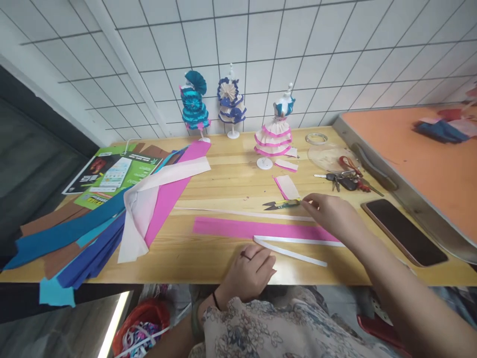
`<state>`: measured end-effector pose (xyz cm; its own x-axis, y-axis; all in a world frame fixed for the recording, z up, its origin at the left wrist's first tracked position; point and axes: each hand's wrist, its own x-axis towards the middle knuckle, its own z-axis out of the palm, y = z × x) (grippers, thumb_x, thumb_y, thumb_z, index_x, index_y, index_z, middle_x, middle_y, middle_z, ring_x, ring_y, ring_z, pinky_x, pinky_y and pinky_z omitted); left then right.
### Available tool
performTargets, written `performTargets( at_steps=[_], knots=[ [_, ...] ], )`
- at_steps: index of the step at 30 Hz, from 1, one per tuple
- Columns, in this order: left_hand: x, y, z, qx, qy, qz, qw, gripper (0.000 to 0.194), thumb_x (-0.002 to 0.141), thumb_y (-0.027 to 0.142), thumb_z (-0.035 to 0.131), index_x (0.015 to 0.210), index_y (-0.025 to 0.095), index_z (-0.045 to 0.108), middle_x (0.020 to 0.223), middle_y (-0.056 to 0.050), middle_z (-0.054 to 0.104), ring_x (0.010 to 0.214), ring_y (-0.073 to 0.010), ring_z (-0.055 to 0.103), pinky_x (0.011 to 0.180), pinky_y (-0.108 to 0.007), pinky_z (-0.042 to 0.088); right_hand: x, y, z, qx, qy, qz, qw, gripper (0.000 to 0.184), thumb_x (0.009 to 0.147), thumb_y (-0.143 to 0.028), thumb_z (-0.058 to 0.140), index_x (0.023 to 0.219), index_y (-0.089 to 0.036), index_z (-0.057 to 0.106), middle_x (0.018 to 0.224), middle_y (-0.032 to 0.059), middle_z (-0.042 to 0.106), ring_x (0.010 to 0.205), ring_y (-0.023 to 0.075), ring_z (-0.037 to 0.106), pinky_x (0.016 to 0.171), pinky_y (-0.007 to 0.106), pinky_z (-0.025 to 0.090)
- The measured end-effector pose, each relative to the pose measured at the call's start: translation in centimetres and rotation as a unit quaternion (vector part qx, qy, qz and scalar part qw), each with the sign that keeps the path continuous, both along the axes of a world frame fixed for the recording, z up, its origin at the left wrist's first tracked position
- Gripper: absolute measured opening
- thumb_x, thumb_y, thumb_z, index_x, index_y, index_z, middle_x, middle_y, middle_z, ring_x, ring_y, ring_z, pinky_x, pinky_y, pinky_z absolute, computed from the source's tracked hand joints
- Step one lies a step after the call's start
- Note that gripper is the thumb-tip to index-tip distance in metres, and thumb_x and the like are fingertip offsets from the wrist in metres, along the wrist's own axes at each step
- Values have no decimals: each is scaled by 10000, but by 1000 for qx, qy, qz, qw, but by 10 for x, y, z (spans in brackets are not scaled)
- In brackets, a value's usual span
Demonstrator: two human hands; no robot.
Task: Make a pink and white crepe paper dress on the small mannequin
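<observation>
My right hand (331, 213) reaches over the table, thumb and fingers pinched on the handle end of a small pair of thread snips (280, 205). The blades of the snips point left. Below lies a long magenta strip (238, 228), with a narrow white tape (290, 251) folded back on itself along its lower edge. My left hand (249, 272) rests at the table's front edge with its fingers curled in, just below the fold of the tape. A thin pale strip (238, 214) runs above the magenta one, partly hidden behind my right hand.
Three small dress forms in ruffled dresses, one teal (194, 107), one blue and cream (231, 107), one cream and pink (275, 136), stand at the back. Coloured strips (93, 219) lie left. Keys (346, 180) and a phone (404, 231) lie right. A red basket (141, 318) stands below.
</observation>
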<state>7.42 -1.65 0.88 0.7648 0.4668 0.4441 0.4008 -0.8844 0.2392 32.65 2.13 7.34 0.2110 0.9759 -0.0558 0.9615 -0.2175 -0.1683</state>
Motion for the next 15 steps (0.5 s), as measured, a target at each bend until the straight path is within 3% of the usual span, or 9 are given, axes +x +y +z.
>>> performTargets(
  at_steps=[4,7,9,12,15],
  knots=[
    [-43,27,11,48,-28,38,998,169,878,157,439,921,147,602,942,-83,655,936,-168,557,862,-330,432,-22,19,6,26,26,57,998,320,856,-397,415,902,-210,670,809,62,716,663,208,635,559,284,381],
    [-96,75,22,59,16,187,980,215,880,184,435,1029,151,587,1027,-98,642,981,-210,543,910,-391,396,-41,18,3,14,61,121,991,299,868,-376,407,867,-222,664,827,51,716,679,204,641,581,284,400],
    [-137,111,30,64,42,299,951,243,881,220,427,1049,145,585,1049,-110,630,972,-236,535,897,-400,396,-50,14,-1,2,85,149,985,304,877,-389,399,857,-229,657,846,49,715,707,209,647,597,288,418],
    [-190,156,41,72,62,469,878,382,829,301,505,1167,130,544,1155,-161,562,1076,-324,468,893,-445,382,-56,6,-7,-11,125,170,977,323,886,-428,387,893,-241,650,857,49,713,723,214,654,610,297,446],
    [-218,177,48,55,58,554,829,443,810,307,521,1203,103,522,1124,-188,557,1055,-351,470,878,-473,379,-53,-5,-13,-5,140,166,976,330,888,-441,389,925,-242,649,915,64,712,763,227,661,646,317,470]
  ],
)
